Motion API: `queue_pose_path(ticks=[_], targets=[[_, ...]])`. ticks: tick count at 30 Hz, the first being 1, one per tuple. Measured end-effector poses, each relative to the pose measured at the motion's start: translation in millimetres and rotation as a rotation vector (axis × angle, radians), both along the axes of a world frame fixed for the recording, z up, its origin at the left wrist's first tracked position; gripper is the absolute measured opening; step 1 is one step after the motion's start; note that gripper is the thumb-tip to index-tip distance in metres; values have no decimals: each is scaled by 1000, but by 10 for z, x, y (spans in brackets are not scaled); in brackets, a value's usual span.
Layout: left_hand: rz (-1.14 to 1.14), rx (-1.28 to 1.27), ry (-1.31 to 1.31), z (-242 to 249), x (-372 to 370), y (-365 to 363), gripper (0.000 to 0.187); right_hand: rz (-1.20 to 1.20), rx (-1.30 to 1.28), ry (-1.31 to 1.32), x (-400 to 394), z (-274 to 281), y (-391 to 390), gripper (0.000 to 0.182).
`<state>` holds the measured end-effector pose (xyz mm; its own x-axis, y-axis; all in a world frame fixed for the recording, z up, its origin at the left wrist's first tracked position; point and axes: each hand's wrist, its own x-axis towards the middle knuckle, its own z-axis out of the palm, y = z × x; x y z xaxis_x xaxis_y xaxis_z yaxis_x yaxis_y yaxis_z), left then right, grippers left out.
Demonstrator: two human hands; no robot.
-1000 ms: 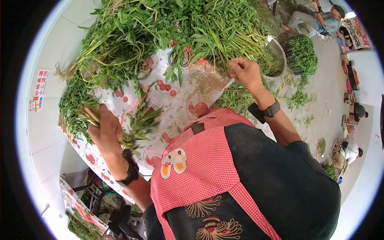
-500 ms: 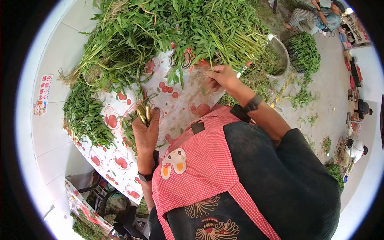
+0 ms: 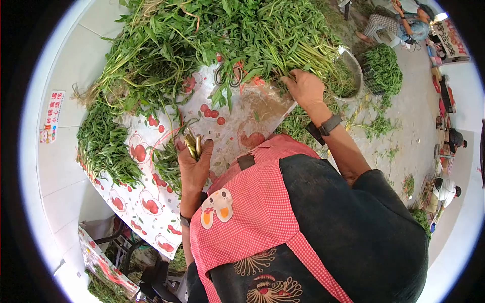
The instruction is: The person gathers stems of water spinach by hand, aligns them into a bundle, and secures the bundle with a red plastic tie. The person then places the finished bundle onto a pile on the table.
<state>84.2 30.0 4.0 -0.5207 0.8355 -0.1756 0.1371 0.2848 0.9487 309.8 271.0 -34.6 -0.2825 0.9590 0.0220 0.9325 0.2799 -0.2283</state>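
My left hand (image 3: 194, 164) is closed around a small bunch of cut green stems (image 3: 192, 142), their pale ends pointing up between thumb and fingers. Leaves of the bunch hang down to the left of the wrist. My right hand (image 3: 307, 91) is at the near right edge of a large heap of leafy greens (image 3: 242, 38), thumb and fingers pinched at the stem ends there. The fingertips are partly hidden among the stems. Scissors with dark handles (image 3: 227, 78) lie on the patterned tablecloth (image 3: 174, 118) beside the heap, partly covered by leaves.
A smaller pile of trimmed greens (image 3: 107, 146) lies at the table's left. Right of the table stand a metal basin (image 3: 357, 76) and a dark crate of greens (image 3: 384, 70). Loose stems litter the floor (image 3: 404, 108). A person (image 3: 404, 25) sits at the far right.
My right hand has moved right and slightly up, from over the cloth to the stem ends of the heap. My left hand has shifted slightly right, still holding its bunch.
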Motion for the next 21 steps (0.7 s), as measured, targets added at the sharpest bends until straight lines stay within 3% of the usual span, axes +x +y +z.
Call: queue_pose_path(ticks=[9, 12, 14, 16, 19, 21], targets=[[-7, -77, -50, 31, 23, -14, 35, 22, 86, -33, -55, 131, -16, 27], [-59, -35, 59, 77, 49, 49, 26, -11, 59, 0, -60, 168, 2, 26], [-95, -112, 120, 93, 33, 56, 27, 24, 45, 202, -15, 56, 70, 24], [-94, -86, 108, 128, 30, 89, 27, -10, 25, 183, -45, 156, 17, 21], [-139, -50, 42, 186, 18, 99, 29, 160, 376, 108, -74, 463, -155, 16], [-143, -39, 48, 120, 2, 84, 28, 212, 363, 178, -66, 552, -139, 17]])
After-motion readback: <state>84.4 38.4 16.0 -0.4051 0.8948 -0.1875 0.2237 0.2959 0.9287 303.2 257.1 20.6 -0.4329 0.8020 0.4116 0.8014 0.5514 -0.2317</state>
